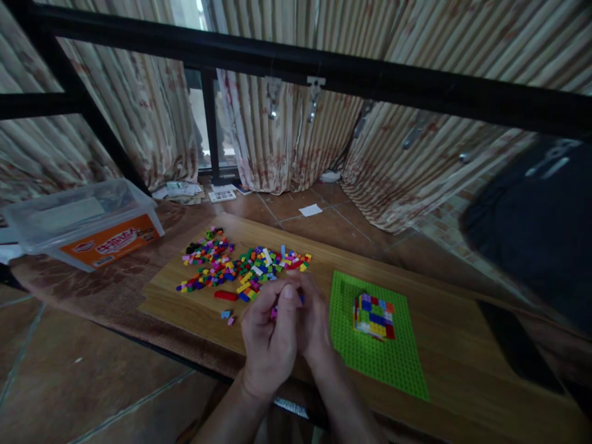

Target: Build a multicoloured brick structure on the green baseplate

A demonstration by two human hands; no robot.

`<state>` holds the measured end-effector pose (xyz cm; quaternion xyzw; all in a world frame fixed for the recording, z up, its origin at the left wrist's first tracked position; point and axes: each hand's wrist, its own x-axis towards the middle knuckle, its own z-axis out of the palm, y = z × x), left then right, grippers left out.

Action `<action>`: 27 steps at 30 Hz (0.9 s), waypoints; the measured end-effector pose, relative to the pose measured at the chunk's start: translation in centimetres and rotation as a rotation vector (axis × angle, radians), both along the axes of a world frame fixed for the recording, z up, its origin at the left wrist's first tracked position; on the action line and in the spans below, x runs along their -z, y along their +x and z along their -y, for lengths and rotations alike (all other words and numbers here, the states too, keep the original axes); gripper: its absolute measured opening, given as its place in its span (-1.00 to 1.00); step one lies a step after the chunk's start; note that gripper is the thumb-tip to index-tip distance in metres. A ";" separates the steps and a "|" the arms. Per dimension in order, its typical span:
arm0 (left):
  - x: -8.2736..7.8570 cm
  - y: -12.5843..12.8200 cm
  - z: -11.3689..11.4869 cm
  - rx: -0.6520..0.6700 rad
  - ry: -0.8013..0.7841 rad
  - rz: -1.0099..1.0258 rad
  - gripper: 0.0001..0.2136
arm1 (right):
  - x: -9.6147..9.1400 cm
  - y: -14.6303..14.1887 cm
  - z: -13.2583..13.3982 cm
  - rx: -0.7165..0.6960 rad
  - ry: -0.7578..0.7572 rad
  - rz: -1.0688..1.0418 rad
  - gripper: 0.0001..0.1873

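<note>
My left hand [271,339] and my right hand [314,317] are brought together over the near side of the wooden board. Their fingers are curled inward and closed. Magenta building bricks [274,313] and a bit of blue show between the fingers; most of what they hold is hidden. Just beyond lies a spread pile of small coloured building bricks [215,268]. To the right, a green baseplate [379,367] carries a low square block of multicoloured bricks [378,319].
A long red brick [226,295] and a light blue brick [226,314] lie apart from the pile. At the left stands a clear plastic box [139,206] with an orange label. A dark flat object [518,345] rests on the wooden board [448,327] at right. A black bar [296,58] crosses above.
</note>
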<state>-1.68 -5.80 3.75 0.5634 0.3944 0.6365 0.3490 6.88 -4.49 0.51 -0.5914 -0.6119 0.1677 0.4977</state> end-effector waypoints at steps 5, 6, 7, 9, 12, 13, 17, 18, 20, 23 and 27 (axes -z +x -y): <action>0.4 1.1 -0.4 0.102 -0.178 -0.054 -0.81 | -1.8 6.9 2.2 0.387 0.148 -0.298 -0.75; 0.5 1.5 -0.5 0.151 -0.216 -0.055 -0.81 | -1.9 8.5 2.7 0.457 0.140 -0.392 -0.73; 0.6 1.8 -0.5 0.202 -0.248 -0.052 -0.81 | -1.9 10.2 3.2 0.514 0.108 -0.475 -0.69; 0.9 2.6 -0.6 0.287 -0.298 -0.054 -0.82 | -1.7 13.2 4.3 0.637 0.080 -0.618 -0.64; 1.5 3.6 -0.6 0.357 -0.334 -0.097 -0.82 | -1.1 16.6 5.7 0.684 0.005 -0.753 -0.62; 1.6 4.0 -0.6 0.369 -0.341 -0.115 -0.82 | -0.9 17.2 6.1 0.675 -0.030 -0.778 -0.62; 2.2 5.4 -0.3 0.401 -0.358 -0.168 -0.83 | -0.6 18.2 7.1 0.579 -0.191 -0.794 -0.61; 2.3 5.8 -0.2 0.409 -0.357 -0.182 -0.83 | -0.5 18.2 7.2 0.548 -0.227 -0.789 -0.62; 2.6 6.4 0.1 0.422 -0.349 -0.216 -0.83 | -0.4 18.0 7.1 0.492 -0.285 -0.779 -0.63; 3.1 7.1 0.3 0.431 -0.326 -0.277 -0.83 | 0.0 17.8 6.8 0.441 -0.349 -0.711 -0.69; 3.5 7.4 0.3 0.425 -0.281 -0.361 -0.82 | 0.6 17.7 6.3 0.436 -0.383 -0.616 -0.74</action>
